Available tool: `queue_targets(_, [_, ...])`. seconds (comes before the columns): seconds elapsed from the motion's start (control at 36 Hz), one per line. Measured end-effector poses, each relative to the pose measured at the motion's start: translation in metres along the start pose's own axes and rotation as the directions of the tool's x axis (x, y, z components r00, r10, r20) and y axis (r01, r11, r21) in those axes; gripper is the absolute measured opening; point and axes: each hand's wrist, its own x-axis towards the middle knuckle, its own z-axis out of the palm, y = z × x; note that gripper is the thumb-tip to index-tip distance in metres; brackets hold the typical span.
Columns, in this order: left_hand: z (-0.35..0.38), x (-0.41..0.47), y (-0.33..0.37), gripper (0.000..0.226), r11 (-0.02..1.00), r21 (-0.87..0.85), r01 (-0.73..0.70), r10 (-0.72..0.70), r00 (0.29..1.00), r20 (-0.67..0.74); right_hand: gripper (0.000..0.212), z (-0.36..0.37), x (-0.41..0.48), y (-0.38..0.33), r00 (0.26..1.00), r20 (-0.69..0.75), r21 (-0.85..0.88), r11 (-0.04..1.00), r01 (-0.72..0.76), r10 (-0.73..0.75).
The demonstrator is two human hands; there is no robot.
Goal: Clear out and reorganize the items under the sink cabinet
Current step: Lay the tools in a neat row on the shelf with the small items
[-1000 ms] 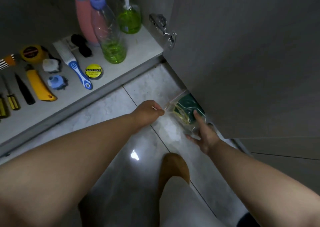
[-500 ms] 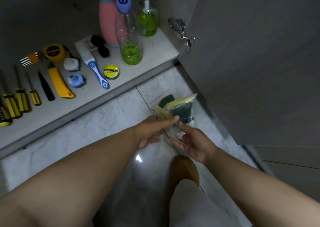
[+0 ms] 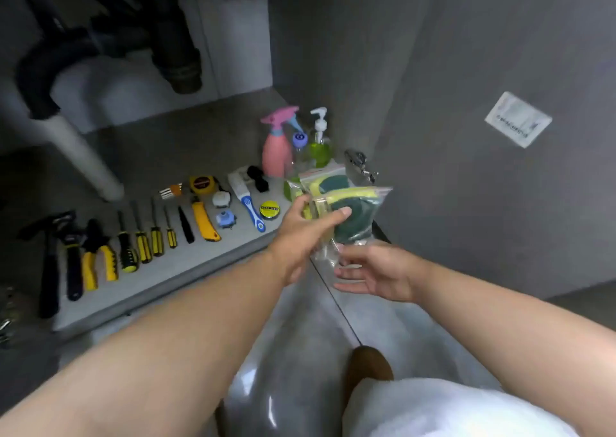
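Over grey floor (image 3: 300,353), left grip (image 3: 301,236) clasps sponge bags (image 3: 353,209); right grip (image 3: 376,273) slack.

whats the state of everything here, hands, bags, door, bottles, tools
left hand: grip closed round the sponge bags, thumb over the front
sponge bags: held up off the floor
right hand: open, just below the bags
cabinet door: swung open
pink spray bottle: upright
pump bottle: upright, green liquid inside
screwdrivers: lying flat in a row
yellow utility knife: lying flat
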Motion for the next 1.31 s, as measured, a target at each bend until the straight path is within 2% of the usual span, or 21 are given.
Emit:
queue_targets(0.11, [0.004, -0.023, 0.058, 0.044, 0.985, 0.076, -0.154, 0.163, 0.977, -0.136, 0.034, 0.029, -0.047, -0.043, 0.994, -0.079, -0.215, 0.975, 0.058, -0.076])
queue_targets(0.19, [0.003, -0.042, 0.100, 0.039, 0.938, 0.232, -0.256, 0.311, 0.919, -0.241, 0.061, 0.052, -0.083, -0.070, 0.954, -0.251, -0.489, 0.872, 0.020, -0.163])
queue_targets(0.22, [0.001, -0.050, 0.112, 0.039, 0.920, 0.281, -0.275, 0.348, 0.902, -0.256, 0.063, 0.060, -0.095, -0.077, 0.909, -0.335, -0.547, 0.836, 0.025, -0.246])
queue_targets(0.28, [-0.003, -0.066, 0.132, 0.040, 0.880, 0.371, -0.298, 0.409, 0.872, -0.270, 0.062, 0.074, -0.112, -0.088, 0.747, -0.435, -0.686, 0.723, 0.087, -0.502])
queue_targets(0.31, [-0.004, -0.074, 0.140, 0.041, 0.855, 0.419, -0.306, 0.439, 0.858, -0.269, 0.060, 0.081, -0.120, -0.093, 0.670, -0.409, -0.759, 0.638, 0.128, -0.620])
queue_targets(0.33, [-0.005, -0.081, 0.147, 0.044, 0.826, 0.471, -0.312, 0.466, 0.847, -0.257, 0.058, 0.088, -0.126, -0.096, 0.623, -0.355, -0.796, 0.575, 0.190, -0.697])
queue_targets(0.36, [-0.004, -0.088, 0.152, 0.046, 0.795, 0.521, -0.312, 0.487, 0.840, -0.240, 0.057, 0.096, -0.132, -0.098, 0.623, -0.294, -0.792, 0.550, 0.265, -0.725])
queue_targets(0.42, [-0.001, -0.101, 0.162, 0.047, 0.747, 0.589, -0.310, 0.506, 0.839, -0.200, 0.067, 0.115, -0.141, -0.099, 0.693, -0.183, -0.728, 0.570, 0.381, -0.697])
queue_targets(0.47, [0.003, -0.112, 0.167, 0.045, 0.743, 0.589, -0.318, 0.485, 0.862, -0.146, 0.074, 0.129, -0.145, -0.097, 0.744, -0.127, -0.698, 0.592, 0.403, -0.656])
queue_targets(0.56, [0.006, -0.129, 0.170, 0.039, 0.787, 0.490, -0.374, 0.445, 0.895, -0.031, 0.074, 0.137, -0.145, -0.095, 0.710, -0.148, -0.632, 0.618, 0.468, -0.689])
queue_targets(0.61, [0.005, -0.140, 0.170, 0.032, 0.795, 0.435, -0.423, 0.455, 0.890, 0.033, 0.073, 0.136, -0.145, -0.094, 0.683, -0.177, -0.574, 0.638, 0.514, -0.709])
queue_targets(0.72, [0.001, -0.146, 0.157, 0.022, 0.707, 0.484, -0.515, 0.548, 0.832, 0.086, 0.076, 0.127, -0.141, -0.087, 0.649, -0.213, -0.443, 0.664, 0.602, -0.730])
queue_targets(0.81, [-0.006, -0.140, 0.145, 0.024, 0.717, 0.475, -0.510, 0.547, 0.834, 0.069, 0.071, 0.117, -0.138, -0.080, 0.690, -0.207, -0.345, 0.712, 0.612, -0.693])
queue_targets(0.89, [-0.019, -0.136, 0.141, 0.046, 0.763, 0.471, -0.443, 0.471, 0.880, 0.064, 0.054, 0.108, -0.133, -0.078, 0.744, -0.147, -0.284, 0.748, 0.600, -0.652])
queue_targets(0.94, [-0.029, -0.135, 0.140, 0.053, 0.832, 0.401, -0.383, 0.400, 0.915, 0.045, 0.049, 0.107, -0.132, -0.080, 0.763, -0.093, -0.258, 0.755, 0.602, -0.640])
queue_targets(1.03, [-0.039, -0.136, 0.135, 0.043, 0.935, 0.177, -0.307, 0.302, 0.952, 0.060, 0.048, 0.109, -0.130, -0.082, 0.802, 0.006, -0.244, 0.777, 0.581, -0.598])
queue_targets(1.11, [-0.042, -0.135, 0.133, 0.056, 0.978, 0.004, -0.211, 0.209, 0.973, 0.098, 0.058, 0.113, -0.124, -0.080, 0.824, 0.090, -0.256, 0.787, 0.561, -0.559])
queue_targets(1.19, [-0.038, -0.130, 0.133, 0.065, 0.986, -0.074, -0.147, 0.155, 0.981, 0.113, 0.072, 0.118, -0.116, -0.079, 0.814, 0.047, -0.310, 0.766, 0.563, -0.578])
queue_targets(1.31, [-0.035, -0.122, 0.131, 0.063, 0.979, -0.109, -0.174, 0.182, 0.981, 0.068, 0.061, 0.117, -0.111, -0.083, 0.801, 0.002, -0.246, 0.777, 0.580, -0.598])
